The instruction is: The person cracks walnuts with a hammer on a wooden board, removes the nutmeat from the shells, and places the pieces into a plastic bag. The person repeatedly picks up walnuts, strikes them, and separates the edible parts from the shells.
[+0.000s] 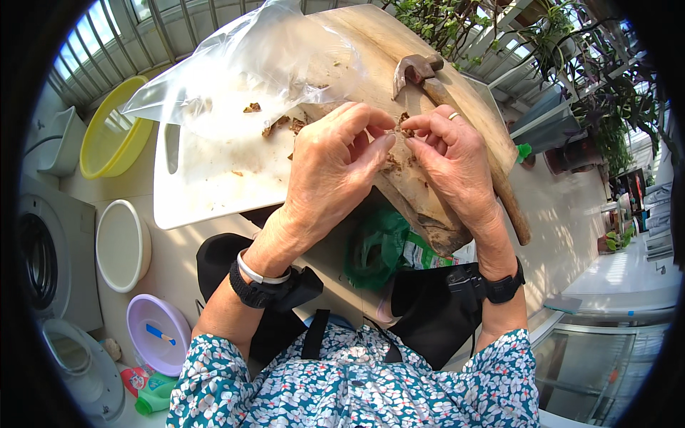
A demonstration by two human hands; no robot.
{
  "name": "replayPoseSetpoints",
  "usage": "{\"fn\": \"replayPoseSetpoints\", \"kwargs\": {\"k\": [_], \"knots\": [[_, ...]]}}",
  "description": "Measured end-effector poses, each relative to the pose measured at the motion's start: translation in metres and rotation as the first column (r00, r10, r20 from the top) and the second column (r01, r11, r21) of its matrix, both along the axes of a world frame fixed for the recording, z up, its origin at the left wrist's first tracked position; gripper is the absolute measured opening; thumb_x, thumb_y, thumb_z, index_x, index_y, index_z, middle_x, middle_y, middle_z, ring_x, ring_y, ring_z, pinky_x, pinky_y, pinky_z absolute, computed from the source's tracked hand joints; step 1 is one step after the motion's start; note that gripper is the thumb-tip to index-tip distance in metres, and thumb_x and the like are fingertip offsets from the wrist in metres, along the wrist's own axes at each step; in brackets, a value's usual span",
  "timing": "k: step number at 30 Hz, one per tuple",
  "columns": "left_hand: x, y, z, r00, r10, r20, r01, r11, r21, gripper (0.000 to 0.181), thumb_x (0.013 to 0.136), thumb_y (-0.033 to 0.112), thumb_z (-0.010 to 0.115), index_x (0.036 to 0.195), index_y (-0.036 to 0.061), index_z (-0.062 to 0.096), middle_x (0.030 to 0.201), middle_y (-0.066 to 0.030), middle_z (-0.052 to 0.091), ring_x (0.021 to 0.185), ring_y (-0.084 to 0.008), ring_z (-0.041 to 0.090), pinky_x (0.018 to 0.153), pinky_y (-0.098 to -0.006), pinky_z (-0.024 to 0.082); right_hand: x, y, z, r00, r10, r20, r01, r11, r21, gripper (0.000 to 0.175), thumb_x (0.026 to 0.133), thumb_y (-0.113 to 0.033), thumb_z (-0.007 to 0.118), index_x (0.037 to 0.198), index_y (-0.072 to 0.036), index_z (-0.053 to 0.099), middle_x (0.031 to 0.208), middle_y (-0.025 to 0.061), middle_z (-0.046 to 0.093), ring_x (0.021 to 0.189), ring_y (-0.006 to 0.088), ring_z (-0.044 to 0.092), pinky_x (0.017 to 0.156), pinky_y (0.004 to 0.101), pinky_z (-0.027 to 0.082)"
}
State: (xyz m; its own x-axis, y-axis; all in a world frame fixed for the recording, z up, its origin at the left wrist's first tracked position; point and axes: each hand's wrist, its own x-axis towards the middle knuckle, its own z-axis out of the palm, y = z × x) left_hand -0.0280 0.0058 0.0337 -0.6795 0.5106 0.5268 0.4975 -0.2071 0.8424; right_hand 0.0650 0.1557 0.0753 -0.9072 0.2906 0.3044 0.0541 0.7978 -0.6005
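My left hand (342,147) and my right hand (452,147) meet above a worn wooden board (369,59). Between my right thumb and fingers is a small, dark brown flaky piece (405,119). My left thumb and forefinger pinch at its near side; the exact contact is too small to make out. Below my fingertips more brown crumbs (393,162) lie on the wood. A hammer (420,72) with a rusty head and wooden handle rests by my right hand. Left of my left hand, brown fragments (275,125) are scattered on a white plastic cutting board (214,187).
A clear plastic bag (257,59) covers part of both boards. Under the table edge sit a green plastic bag (374,251) and a printed packet (428,252). Yellow (118,128), cream (123,246) and purple (158,331) basins stand on the floor near a washing machine (59,257). Potted plants (449,27) rise behind.
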Motion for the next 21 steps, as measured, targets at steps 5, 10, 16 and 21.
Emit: {"fn": "replayPoseSetpoints", "kwargs": {"k": [5,10,16,21], "knots": [[0.0,-0.003,0.003,0.941,-0.183,0.286,0.174,0.983,0.057,0.015,0.093,0.011,0.067,0.103,0.0003,0.063,0.089,-0.0002,0.064,0.076,-0.0045,0.057,0.065,-0.0201,0.048,-0.005,-0.019,0.006,0.979,0.073,-0.189,-0.071,0.997,0.02,0.017,0.08,0.002,0.07,0.096,-0.001,0.065,0.079,0.0092,0.06,0.069,0.0179,0.065,0.062,0.0294,0.051],[-0.009,-0.002,0.005,0.82,-0.347,0.456,0.257,0.934,0.249,0.014,0.094,0.007,0.064,0.103,-0.002,0.062,0.09,-0.0044,0.067,0.076,-0.0083,0.062,0.071,-0.0225,0.052,-0.009,-0.022,0.008,0.994,0.055,-0.09,-0.088,0.906,-0.415,0.013,0.086,0.002,0.065,0.098,-0.003,0.063,0.084,0.0012,0.062,0.078,0.007,0.061,0.069,0.0236,0.05],[-0.012,-0.001,0.004,0.784,-0.37,0.499,0.247,0.923,0.296,0.009,0.092,0.001,0.06,0.1,-0.0032,0.061,0.087,-0.0041,0.066,0.075,-0.0075,0.063,0.068,-0.0218,0.054,-0.009,-0.019,0.001,0.973,0.123,-0.193,-0.226,0.641,-0.733,0.021,0.092,0.003,0.058,0.113,-0.001,0.057,0.097,0.0017,0.062,0.087,0.0072,0.06,0.079,0.0223,0.05],[-0.01,0.001,0.005,0.818,-0.318,0.48,0.226,0.944,0.241,0.01,0.091,0.0,0.061,0.101,-0.0023,0.062,0.088,-0.0036,0.066,0.075,-0.0068,0.062,0.069,-0.0211,0.053,-0.008,-0.013,0.0,0.974,0.144,-0.174,-0.226,0.6,-0.767,0.023,0.092,0.003,0.058,0.115,0.0,0.055,0.104,0.0043,0.063,0.09,0.008,0.061,0.079,0.0224,0.051]]}}
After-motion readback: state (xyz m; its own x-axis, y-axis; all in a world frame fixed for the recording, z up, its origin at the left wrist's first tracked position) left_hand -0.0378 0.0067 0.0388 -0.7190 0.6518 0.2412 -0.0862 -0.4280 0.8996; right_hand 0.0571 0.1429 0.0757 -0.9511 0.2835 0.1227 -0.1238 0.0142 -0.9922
